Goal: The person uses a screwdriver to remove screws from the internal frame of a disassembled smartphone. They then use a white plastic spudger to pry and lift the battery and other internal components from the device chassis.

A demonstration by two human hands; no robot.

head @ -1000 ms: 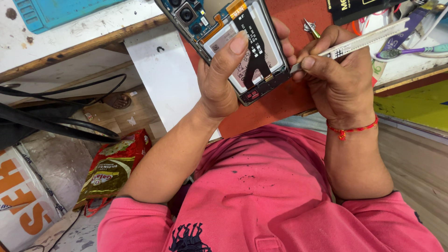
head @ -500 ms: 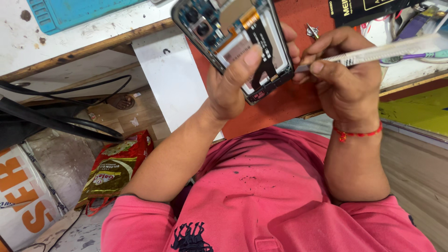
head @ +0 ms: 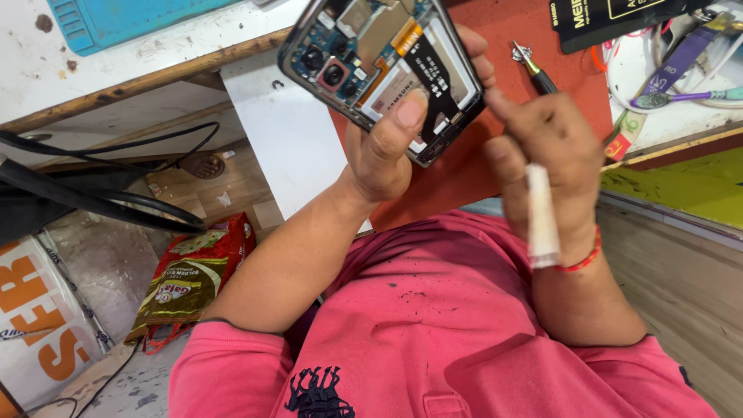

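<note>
One opened phone point(head: 383, 73), its back cover off and its boards, two round camera lenses and one orange-and-black flex strip showing, was held tilted above the edge of the worktop point(head: 116, 70). The left hand point(head: 387, 151) gripped it, the thumb pressed flat on the exposed inside and the other fingers point(head: 472, 58) wrapped behind its far edge. The right hand point(head: 546, 155) sat just beside the phone on its right, its fingers closed around one white flat tool point(head: 542, 217), whose free end pointed back over the wrist; whether the tool's other end touched the phone could not be told. One red thread band point(head: 584, 259) circled that wrist. Beneath both hands lay one red mat point(head: 573, 85), and on it one dark-handled pointed tool point(head: 530, 66) just beyond the right hand. One blue mat point(head: 116, 15) lay at the worktop's far left, and one purple-handled tool point(head: 689, 97) at the right. On the floor below lay one red snack packet point(head: 193, 279) and several black cables point(head: 101, 201).
</note>
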